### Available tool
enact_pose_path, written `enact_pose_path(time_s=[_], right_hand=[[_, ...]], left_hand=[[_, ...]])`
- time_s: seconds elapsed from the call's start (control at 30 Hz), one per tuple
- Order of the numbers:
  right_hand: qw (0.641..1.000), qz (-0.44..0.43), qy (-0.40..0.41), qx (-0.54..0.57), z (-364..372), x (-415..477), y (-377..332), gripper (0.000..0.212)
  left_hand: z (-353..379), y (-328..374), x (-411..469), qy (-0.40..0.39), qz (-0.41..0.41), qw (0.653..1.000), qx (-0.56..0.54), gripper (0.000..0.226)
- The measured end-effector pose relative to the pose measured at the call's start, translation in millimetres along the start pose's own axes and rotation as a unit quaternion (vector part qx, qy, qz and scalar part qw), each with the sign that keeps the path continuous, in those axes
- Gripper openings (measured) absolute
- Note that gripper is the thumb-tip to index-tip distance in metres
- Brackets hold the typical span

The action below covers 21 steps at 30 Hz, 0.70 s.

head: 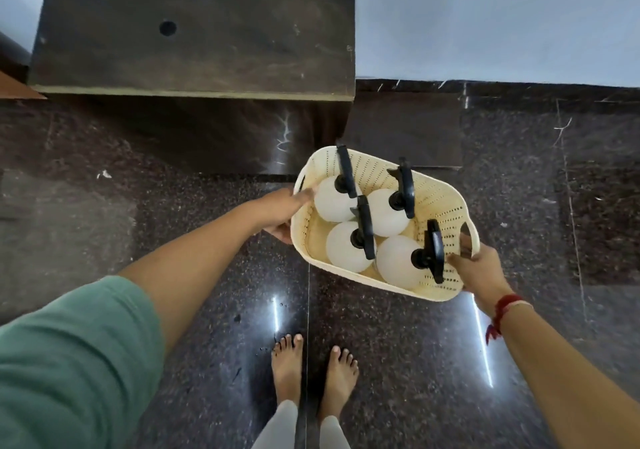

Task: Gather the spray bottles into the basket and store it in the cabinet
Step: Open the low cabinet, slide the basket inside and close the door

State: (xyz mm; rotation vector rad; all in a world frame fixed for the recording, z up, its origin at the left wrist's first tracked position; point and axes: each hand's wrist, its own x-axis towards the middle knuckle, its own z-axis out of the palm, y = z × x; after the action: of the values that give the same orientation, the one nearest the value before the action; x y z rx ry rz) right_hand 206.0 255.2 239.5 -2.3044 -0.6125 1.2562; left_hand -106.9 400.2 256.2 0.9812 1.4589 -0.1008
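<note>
A cream perforated basket (438, 194) hangs in the air above the floor, tilted slightly. My left hand (282, 211) grips its left end and my right hand (476, 268) grips its right handle. Inside stand several white spray bottles with black trigger heads, such as one at the front right (398, 265) and one at the back left (330, 202). All are upright and packed close together.
A dark wooden cabinet top (194, 29) with a round hole lies ahead at the upper left, its front edge above the floor. Polished dark granite floor (519, 206) stretches all around. A pale wall (495, 18) rises at the upper right. My bare feet (313, 369) stand below the basket.
</note>
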Motion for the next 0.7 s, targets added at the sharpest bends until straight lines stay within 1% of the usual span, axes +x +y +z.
enact_pose_path(time_s=[0.03,0.07,0.1,0.13,0.17,0.2,0.23,0.27,0.3,0.33,0.37,0.4,0.47,0.53,0.63,0.7], right_hand=[[1.0,0.005,0.008,0.015,-5,-4,6,0.029],[0.999,0.006,0.015,0.034,-10,-8,12,0.029],[0.998,0.006,0.02,0.053,-15,-11,17,0.031],[0.997,0.008,0.024,0.072,-20,-14,22,0.033],[0.996,0.012,0.028,0.088,-26,-15,27,0.035],[0.995,0.019,0.033,0.097,-31,-17,33,0.037],[0.994,0.025,0.039,0.102,-35,-19,38,0.039],[0.993,0.029,0.044,0.109,-39,-21,43,0.041],[0.991,0.032,0.047,0.118,-42,-23,49,0.042],[0.99,0.037,0.052,0.124,-45,-25,54,0.042],[0.989,0.044,0.06,0.127,-48,-26,60,0.041],[0.988,0.052,0.068,0.128,-50,-28,65,0.039],[0.986,0.063,0.08,0.131,-52,-31,75,0.034],[0.985,0.07,0.089,0.132,-51,-34,84,0.032],[0.983,0.078,0.087,0.138,-51,-39,97,0.036],[0.982,0.09,0.087,0.14,-52,-42,104,0.032]], left_hand=[[-1,8,-2,0.053,0.043,0.997,0.042,0.047],[-4,15,-5,0.136,0.118,0.977,0.114,0.052],[-7,19,-7,0.228,0.219,0.926,0.204,0.05],[-8,25,-9,0.302,0.32,0.844,0.309,0.045],[-9,31,-10,0.348,0.396,0.738,0.42,0.04],[-7,39,-11,0.37,0.432,0.631,0.527,0.038],[-4,48,-10,0.38,0.425,0.539,0.62,0.044],[-1,57,-8,0.384,0.387,0.472,0.693,0.054],[3,66,-4,0.386,0.346,0.424,0.743,0.061],[9,75,0,0.382,0.306,0.389,0.78,0.063],[13,83,4,0.372,0.275,0.369,0.806,0.064],[16,91,7,0.358,0.253,0.366,0.821,0.064],[20,105,6,0.335,0.229,0.373,0.834,0.062],[23,114,5,0.333,0.207,0.37,0.842,0.059],[29,118,4,0.33,0.179,0.335,0.864,0.059],[31,122,5,0.323,0.185,0.323,0.87,0.054]])
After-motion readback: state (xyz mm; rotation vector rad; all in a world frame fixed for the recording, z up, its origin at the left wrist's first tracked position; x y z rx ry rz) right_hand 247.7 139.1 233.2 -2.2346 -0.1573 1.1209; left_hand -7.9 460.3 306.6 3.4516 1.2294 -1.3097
